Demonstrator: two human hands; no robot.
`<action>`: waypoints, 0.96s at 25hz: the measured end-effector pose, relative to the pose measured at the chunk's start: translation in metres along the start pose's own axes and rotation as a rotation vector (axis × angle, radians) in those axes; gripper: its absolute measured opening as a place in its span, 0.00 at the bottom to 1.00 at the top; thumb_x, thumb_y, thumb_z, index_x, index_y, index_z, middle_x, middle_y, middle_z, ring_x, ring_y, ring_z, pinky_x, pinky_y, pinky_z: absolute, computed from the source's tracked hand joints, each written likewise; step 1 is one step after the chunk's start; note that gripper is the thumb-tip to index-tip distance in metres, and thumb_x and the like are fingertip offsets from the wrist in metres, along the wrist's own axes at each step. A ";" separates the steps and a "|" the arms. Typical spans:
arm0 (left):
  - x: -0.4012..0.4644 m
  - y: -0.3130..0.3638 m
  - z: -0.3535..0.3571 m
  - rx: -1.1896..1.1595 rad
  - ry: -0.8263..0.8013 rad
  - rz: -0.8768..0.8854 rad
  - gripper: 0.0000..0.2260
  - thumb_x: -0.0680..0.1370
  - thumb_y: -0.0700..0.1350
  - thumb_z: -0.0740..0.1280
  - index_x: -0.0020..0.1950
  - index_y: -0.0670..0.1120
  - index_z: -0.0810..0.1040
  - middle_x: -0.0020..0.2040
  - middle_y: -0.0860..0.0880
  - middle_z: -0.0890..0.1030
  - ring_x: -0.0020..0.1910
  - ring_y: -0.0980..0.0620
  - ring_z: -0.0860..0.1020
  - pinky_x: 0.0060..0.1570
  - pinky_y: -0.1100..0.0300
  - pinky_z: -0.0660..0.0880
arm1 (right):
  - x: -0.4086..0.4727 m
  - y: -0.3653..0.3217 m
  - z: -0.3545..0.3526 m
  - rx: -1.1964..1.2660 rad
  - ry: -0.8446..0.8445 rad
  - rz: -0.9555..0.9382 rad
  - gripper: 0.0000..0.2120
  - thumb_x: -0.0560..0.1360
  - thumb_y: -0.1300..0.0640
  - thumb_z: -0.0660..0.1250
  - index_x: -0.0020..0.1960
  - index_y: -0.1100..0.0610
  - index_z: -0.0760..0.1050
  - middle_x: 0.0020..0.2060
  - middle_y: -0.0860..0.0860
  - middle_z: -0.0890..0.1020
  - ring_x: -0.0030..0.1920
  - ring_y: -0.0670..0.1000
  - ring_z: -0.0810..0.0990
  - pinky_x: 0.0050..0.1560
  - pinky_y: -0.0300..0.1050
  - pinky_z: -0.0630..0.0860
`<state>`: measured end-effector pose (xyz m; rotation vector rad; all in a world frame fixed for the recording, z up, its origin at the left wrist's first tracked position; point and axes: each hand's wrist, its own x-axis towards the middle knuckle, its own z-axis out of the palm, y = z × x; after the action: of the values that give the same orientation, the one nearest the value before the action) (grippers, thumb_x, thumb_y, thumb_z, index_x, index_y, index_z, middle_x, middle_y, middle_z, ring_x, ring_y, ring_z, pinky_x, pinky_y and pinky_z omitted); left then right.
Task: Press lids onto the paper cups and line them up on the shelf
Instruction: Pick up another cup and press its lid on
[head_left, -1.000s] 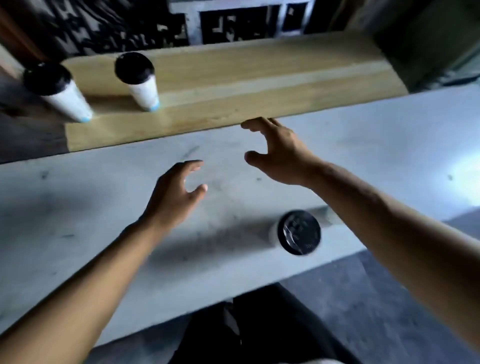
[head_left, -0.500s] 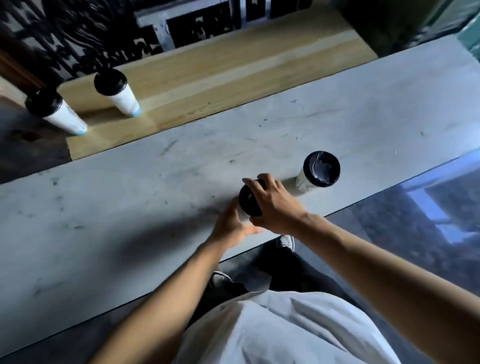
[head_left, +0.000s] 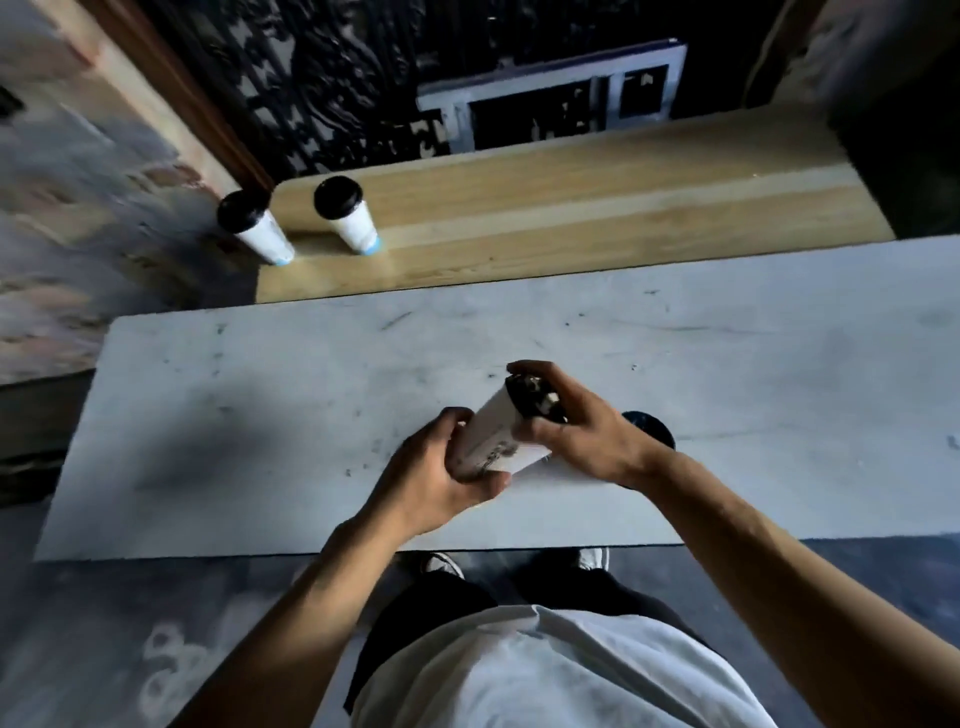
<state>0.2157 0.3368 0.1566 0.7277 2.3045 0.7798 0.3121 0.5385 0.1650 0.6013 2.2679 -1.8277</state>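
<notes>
A white paper cup (head_left: 493, 431) with a black lid (head_left: 532, 400) is tilted in both hands above the grey table (head_left: 260, 415). My left hand (head_left: 441, 473) grips its lower body. My right hand (head_left: 576, 426) wraps its upper part, fingers curled over the lid. Behind my right wrist another black-lidded cup (head_left: 652, 428) stands on the table, mostly hidden. Two lidded white cups (head_left: 254, 228) (head_left: 348, 215) stand side by side at the left end of the wooden shelf (head_left: 571, 208).
The table's near edge runs just in front of my legs. A dark ornate screen and a blue-white frame (head_left: 550, 104) stand behind the shelf. A brick wall (head_left: 78, 208) lies to the left.
Both hands closed on the cup near the table's front edge and lifted it, tilting it. The view swung down and left.
</notes>
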 end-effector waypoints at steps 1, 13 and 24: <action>-0.004 0.007 -0.006 0.024 0.022 0.008 0.30 0.64 0.66 0.74 0.62 0.60 0.70 0.52 0.59 0.81 0.50 0.55 0.81 0.51 0.54 0.79 | 0.002 -0.004 -0.002 0.157 -0.010 0.024 0.24 0.71 0.43 0.66 0.67 0.41 0.74 0.52 0.51 0.79 0.44 0.48 0.78 0.46 0.44 0.75; 0.004 0.050 -0.028 0.373 0.122 0.053 0.31 0.66 0.69 0.70 0.64 0.58 0.67 0.52 0.52 0.82 0.49 0.43 0.82 0.44 0.52 0.79 | 0.027 -0.034 0.013 0.376 0.240 0.067 0.23 0.78 0.46 0.52 0.58 0.47 0.85 0.59 0.50 0.85 0.62 0.53 0.81 0.63 0.49 0.75; 0.014 0.019 -0.051 -0.300 0.106 -0.147 0.22 0.76 0.72 0.53 0.53 0.57 0.74 0.45 0.53 0.82 0.50 0.44 0.82 0.47 0.48 0.79 | 0.063 -0.050 0.041 0.947 0.296 0.091 0.20 0.85 0.51 0.54 0.66 0.59 0.79 0.64 0.60 0.83 0.59 0.56 0.82 0.57 0.48 0.77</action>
<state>0.1777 0.3410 0.1984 0.3868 2.2335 1.0862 0.2298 0.5031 0.1770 1.1240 1.3176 -2.8559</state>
